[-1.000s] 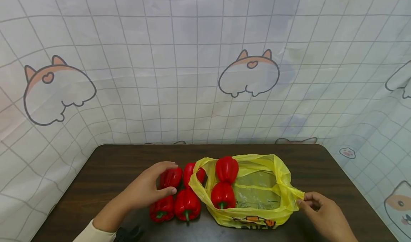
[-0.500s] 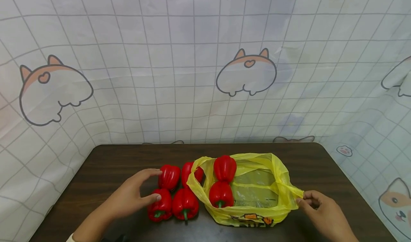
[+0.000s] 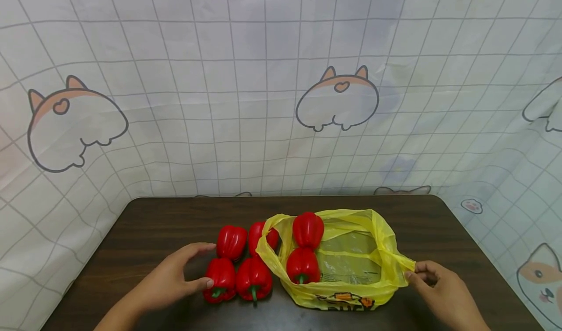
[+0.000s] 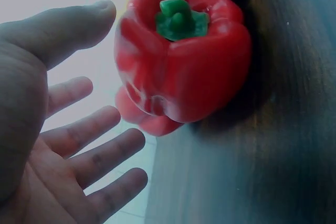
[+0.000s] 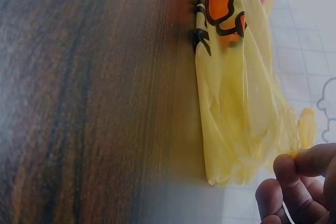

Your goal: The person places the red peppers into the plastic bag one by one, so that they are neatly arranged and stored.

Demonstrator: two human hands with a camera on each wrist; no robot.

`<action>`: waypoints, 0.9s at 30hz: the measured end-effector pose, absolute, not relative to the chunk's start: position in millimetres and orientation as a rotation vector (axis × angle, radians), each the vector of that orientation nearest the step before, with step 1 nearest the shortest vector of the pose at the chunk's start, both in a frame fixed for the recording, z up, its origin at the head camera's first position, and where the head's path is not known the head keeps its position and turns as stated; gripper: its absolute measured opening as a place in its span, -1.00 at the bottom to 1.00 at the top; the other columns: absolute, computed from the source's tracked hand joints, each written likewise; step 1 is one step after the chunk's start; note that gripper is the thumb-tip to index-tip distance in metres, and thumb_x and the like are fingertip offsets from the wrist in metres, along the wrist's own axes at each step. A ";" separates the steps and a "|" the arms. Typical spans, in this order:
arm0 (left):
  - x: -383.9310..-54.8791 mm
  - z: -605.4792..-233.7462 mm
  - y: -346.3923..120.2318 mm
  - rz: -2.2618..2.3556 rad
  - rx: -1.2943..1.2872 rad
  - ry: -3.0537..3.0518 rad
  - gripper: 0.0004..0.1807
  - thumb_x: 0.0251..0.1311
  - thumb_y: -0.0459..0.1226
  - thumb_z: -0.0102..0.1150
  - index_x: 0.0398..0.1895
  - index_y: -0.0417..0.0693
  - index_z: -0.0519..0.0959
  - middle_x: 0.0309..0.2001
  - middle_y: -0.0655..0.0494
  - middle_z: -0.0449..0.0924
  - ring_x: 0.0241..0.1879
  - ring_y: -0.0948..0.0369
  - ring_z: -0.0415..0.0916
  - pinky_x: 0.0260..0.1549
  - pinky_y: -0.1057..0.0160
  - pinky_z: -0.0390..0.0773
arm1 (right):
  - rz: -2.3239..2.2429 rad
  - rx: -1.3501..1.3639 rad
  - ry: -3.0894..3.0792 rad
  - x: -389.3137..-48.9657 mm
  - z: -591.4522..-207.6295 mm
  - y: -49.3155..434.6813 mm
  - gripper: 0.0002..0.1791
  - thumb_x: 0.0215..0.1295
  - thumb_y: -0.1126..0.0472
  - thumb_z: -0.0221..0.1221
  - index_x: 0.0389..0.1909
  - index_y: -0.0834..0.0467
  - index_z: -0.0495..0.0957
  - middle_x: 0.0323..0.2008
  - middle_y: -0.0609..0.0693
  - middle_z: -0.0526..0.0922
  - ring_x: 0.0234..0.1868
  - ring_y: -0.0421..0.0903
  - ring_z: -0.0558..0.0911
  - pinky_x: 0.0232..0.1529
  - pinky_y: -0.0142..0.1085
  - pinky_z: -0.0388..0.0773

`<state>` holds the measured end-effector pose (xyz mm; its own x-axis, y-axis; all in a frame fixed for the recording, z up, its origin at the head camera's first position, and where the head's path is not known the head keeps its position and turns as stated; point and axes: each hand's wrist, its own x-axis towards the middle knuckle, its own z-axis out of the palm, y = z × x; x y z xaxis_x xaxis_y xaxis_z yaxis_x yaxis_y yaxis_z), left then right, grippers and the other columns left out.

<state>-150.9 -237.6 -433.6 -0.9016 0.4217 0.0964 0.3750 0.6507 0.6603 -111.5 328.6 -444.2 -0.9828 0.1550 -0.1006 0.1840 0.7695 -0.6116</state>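
My left hand (image 3: 169, 280), fingers spread and thumb apart, is beside the front left red bell pepper (image 3: 220, 278). In the left wrist view that pepper (image 4: 184, 72) has a green stem, and a small gap seems to part it from the fingers. My right hand (image 3: 445, 292) pinches the right edge of a yellow plastic bag (image 3: 342, 297) between thumb and fingers; the right wrist view shows this pinch on the bag (image 5: 231, 114) too. The bag lies with its mouth wide, and two red bell peppers (image 3: 304, 265) sit in its left part.
Several red bell peppers stand outside the bag to its left, among them one at the back (image 3: 231, 242) and one at the front (image 3: 253, 278). The back right one (image 3: 263, 236) is partly covered by the bag's rim. A patterned cloth (image 3: 246, 102) hangs behind the dark wooden table (image 3: 167, 219).
My left hand has drawn back from above the left peppers, leftward and toward the front, holding nothing. The right hand keeps its pinch on the bag. The camera view shifted slightly.
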 end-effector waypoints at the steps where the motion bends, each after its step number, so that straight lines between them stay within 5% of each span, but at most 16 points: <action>1: -150.8 -434.5 -238.2 1.100 0.673 2.784 -0.19 0.11 0.13 0.47 0.36 -0.04 0.47 0.31 0.03 0.50 0.30 -0.12 0.43 0.18 -0.27 0.45 | -1.010 0.281 2.915 -111.5 -444.2 328.6 -0.35 0.42 -0.24 0.21 0.04 0.32 0.58 -0.22 -0.04 0.71 -0.21 -0.03 0.68 -0.23 -0.03 0.63; 27: -153.0 -454.2 -245.6 1.285 0.570 2.468 -0.13 0.15 -0.06 0.51 0.46 -0.14 0.32 0.39 -0.16 0.40 0.23 -0.09 0.52 0.12 -0.10 0.55 | -1.001 0.324 2.910 -111.7 -448.0 328.7 -0.36 0.41 -0.25 0.20 0.02 0.30 0.59 -0.24 -0.05 0.71 -0.25 -0.08 0.65 -0.26 -0.06 0.62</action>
<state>-153.0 -245.6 -454.2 -0.8762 0.4752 -0.0803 0.2068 0.5213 0.8279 -111.7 328.7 -448.0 -0.9770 0.1813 -0.1124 0.2121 0.7689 -0.6031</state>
